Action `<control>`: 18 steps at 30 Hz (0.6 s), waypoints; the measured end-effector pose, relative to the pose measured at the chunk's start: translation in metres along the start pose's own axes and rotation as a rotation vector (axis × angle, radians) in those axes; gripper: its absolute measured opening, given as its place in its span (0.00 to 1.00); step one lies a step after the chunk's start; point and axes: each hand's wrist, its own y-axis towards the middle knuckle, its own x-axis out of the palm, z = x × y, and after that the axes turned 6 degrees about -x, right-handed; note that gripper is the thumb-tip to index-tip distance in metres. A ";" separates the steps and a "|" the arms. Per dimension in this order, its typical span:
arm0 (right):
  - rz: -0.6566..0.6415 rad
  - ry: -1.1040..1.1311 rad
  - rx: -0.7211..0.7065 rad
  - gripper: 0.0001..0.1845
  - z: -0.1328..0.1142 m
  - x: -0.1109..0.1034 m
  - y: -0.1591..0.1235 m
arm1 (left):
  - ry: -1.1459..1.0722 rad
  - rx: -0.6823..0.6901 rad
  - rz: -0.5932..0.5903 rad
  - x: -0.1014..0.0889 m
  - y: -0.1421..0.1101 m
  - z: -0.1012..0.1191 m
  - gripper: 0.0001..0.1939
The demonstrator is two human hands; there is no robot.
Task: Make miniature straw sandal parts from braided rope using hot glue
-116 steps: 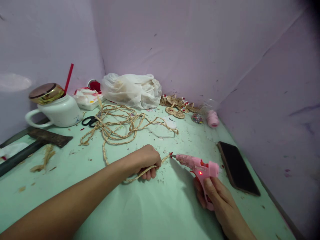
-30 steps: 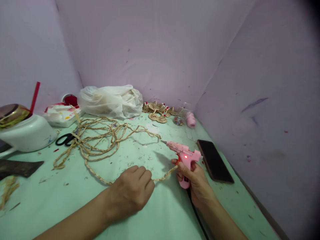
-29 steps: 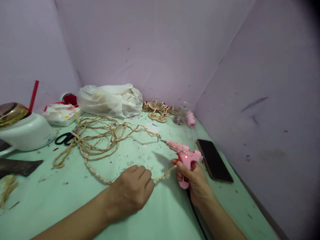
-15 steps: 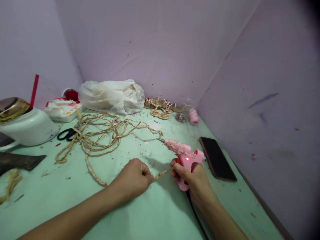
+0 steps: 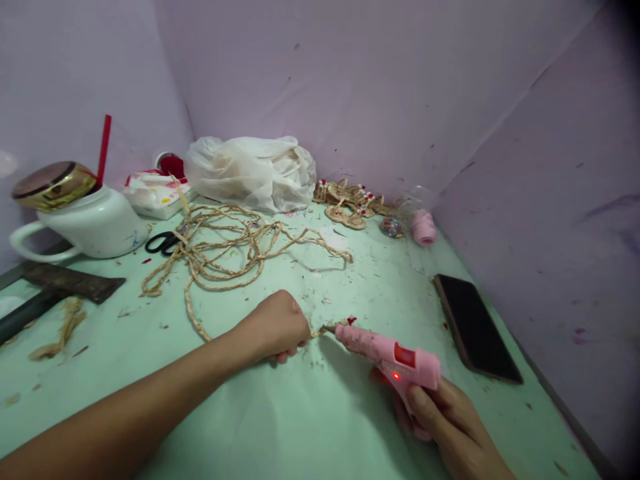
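My left hand [image 5: 280,327] is closed on a braided straw cord [image 5: 197,323], whose short end sticks out to the right of my fingers. A small dark red bit [image 5: 351,321] shows at the tip of that end. My right hand [image 5: 440,413] grips a pink hot glue gun [image 5: 390,353] with its red light glowing. The gun's metal nozzle points left and lies at the cord, close to my left fingers; whether it touches cannot be made out. The rest of the cord runs behind my left forearm to a loose tangle on the green table [image 5: 280,427].
At left stand a white mug [image 5: 103,223] and a hammer [image 5: 75,283], with black-handled scissors [image 5: 163,243] beyond. A white plastic bag [image 5: 253,173], woven straw pieces [image 5: 345,212] and a pink thread spool [image 5: 423,228] line the back. A phone [image 5: 477,327] lies right.
My right hand has let go of the cord's end and brought the glue gun down, its nozzle now at the cord. My left hand still grips the cord. The view has shifted left.
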 end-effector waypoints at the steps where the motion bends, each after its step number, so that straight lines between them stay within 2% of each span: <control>1: -0.035 -0.008 -0.007 0.18 0.002 0.000 0.000 | 0.003 -0.004 -0.004 -0.001 0.000 0.001 0.04; 5: -0.153 -0.028 -0.040 0.17 0.006 -0.004 0.002 | 0.036 0.007 -0.009 -0.002 0.001 0.002 0.04; 9: -0.093 -0.030 -0.037 0.15 0.006 -0.005 0.002 | 0.057 0.029 -0.007 -0.001 0.004 -0.002 0.04; 14: -0.044 0.031 0.053 0.09 0.011 -0.006 -0.001 | 0.060 0.048 -0.005 -0.001 0.005 -0.004 0.04; 18: 0.020 0.019 0.095 0.12 0.011 -0.002 -0.004 | 0.060 0.055 0.000 0.000 0.004 -0.003 0.04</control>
